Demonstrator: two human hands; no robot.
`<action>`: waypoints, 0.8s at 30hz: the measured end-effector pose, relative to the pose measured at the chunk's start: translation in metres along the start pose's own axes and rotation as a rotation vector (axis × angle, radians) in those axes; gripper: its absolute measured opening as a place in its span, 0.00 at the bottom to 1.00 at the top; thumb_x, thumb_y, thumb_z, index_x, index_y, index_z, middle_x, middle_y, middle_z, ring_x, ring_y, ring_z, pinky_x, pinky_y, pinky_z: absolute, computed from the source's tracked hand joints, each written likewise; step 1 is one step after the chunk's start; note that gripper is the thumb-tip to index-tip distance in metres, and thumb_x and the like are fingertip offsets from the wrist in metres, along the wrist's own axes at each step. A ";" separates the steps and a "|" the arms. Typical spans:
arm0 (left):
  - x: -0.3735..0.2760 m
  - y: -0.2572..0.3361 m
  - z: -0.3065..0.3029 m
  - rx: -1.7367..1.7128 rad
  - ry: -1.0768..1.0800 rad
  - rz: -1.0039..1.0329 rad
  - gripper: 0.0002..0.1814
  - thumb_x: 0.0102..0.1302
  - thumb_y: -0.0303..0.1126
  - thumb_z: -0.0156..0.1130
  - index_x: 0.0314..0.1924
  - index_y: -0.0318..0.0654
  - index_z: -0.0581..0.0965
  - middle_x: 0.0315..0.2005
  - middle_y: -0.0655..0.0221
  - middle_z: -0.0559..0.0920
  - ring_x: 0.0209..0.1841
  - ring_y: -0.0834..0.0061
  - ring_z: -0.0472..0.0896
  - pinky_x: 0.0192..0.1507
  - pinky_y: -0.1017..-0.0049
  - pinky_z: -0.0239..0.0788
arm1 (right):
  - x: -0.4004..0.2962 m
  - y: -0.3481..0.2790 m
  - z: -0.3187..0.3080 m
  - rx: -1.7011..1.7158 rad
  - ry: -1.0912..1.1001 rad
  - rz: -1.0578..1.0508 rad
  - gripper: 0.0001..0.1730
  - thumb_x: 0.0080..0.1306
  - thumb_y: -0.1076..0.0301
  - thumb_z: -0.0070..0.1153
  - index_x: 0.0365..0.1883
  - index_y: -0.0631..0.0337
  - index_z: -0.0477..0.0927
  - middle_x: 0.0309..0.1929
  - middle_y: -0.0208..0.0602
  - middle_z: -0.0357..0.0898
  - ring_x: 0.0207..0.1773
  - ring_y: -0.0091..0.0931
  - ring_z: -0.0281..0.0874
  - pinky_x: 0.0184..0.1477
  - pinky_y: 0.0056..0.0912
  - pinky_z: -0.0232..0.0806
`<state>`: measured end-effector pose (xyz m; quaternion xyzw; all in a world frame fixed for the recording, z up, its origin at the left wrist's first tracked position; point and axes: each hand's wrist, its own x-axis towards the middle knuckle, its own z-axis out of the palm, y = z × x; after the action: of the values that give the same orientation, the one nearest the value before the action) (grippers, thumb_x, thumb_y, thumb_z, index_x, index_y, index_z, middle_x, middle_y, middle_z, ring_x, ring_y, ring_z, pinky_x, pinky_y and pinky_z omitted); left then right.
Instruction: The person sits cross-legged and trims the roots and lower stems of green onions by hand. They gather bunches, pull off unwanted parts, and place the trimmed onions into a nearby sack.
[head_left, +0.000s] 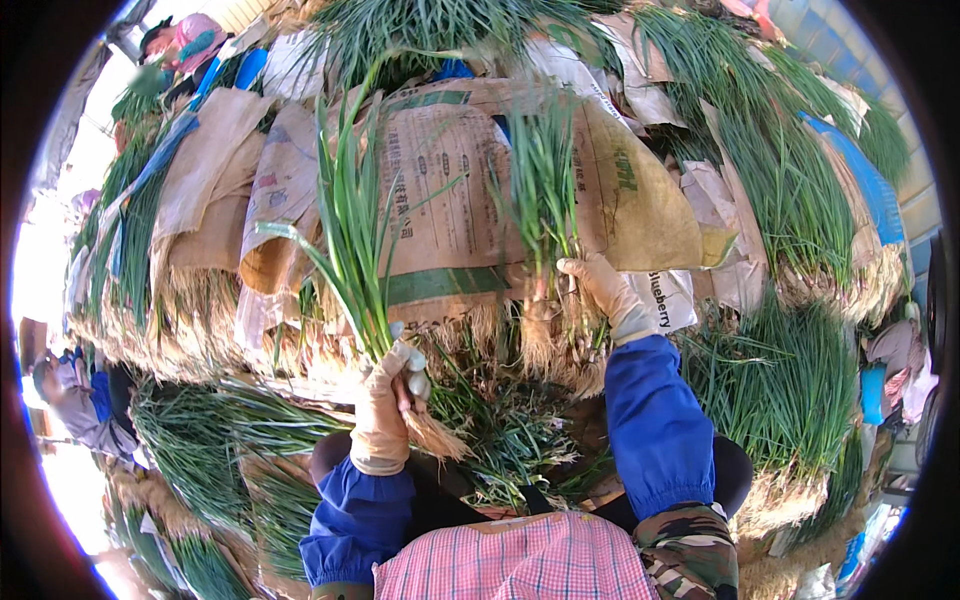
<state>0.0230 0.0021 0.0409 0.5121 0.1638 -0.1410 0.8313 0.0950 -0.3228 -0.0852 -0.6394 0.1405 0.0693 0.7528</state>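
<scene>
My left hand (384, 416), in a pale glove, is closed around a bunch of green onions (358, 247). Its leaves point up and away, and its pale bulbs and roots stick out by my fingers. My right hand (600, 285), gloved too, grips the base of a second bunch of green onions (541, 187) from the right; the roots hang below. Both bunches stand in front of a brown paper sack (450, 202) with printing, spread over the pile. Loose green leaves (517, 442) lie scattered between my forearms.
Piled green onions (787, 172) with roots towards me reach far right; another stack (780, 382) lies by my right arm. More onions (187, 435) are at the left. Sacks and a blue sheet (862, 180) cover parts. A person (90, 405) is at the left edge, others at upper left and far right.
</scene>
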 end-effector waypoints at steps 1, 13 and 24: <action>0.001 -0.002 -0.004 0.002 -0.004 -0.052 0.12 0.64 0.37 0.59 0.31 0.35 0.76 0.13 0.70 0.73 0.10 0.81 0.66 0.13 0.81 0.60 | -0.002 -0.005 0.000 0.034 -0.020 -0.041 0.10 0.58 0.71 0.59 0.38 0.61 0.78 0.27 0.27 0.76 0.29 0.21 0.71 0.33 0.24 0.66; -0.001 -0.002 0.000 -0.132 -0.039 -0.060 0.18 0.64 0.34 0.59 0.52 0.39 0.72 0.26 0.67 0.79 0.19 0.79 0.74 0.18 0.78 0.68 | -0.026 -0.002 -0.030 0.046 0.304 -0.047 0.11 0.64 0.62 0.55 0.42 0.58 0.78 0.30 0.30 0.79 0.32 0.19 0.74 0.35 0.22 0.66; 0.003 -0.005 -0.002 -0.057 -0.033 -0.094 0.14 0.63 0.34 0.61 0.48 0.40 0.74 0.20 0.73 0.76 0.12 0.83 0.67 0.13 0.80 0.58 | -0.023 0.017 0.070 -0.352 0.371 -0.005 0.13 0.65 0.61 0.53 0.45 0.57 0.79 0.34 0.34 0.81 0.32 0.23 0.76 0.34 0.25 0.68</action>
<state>0.0230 0.0017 0.0344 0.4776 0.1781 -0.1835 0.8405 0.0765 -0.2497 -0.0841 -0.7627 0.2605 -0.0279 0.5914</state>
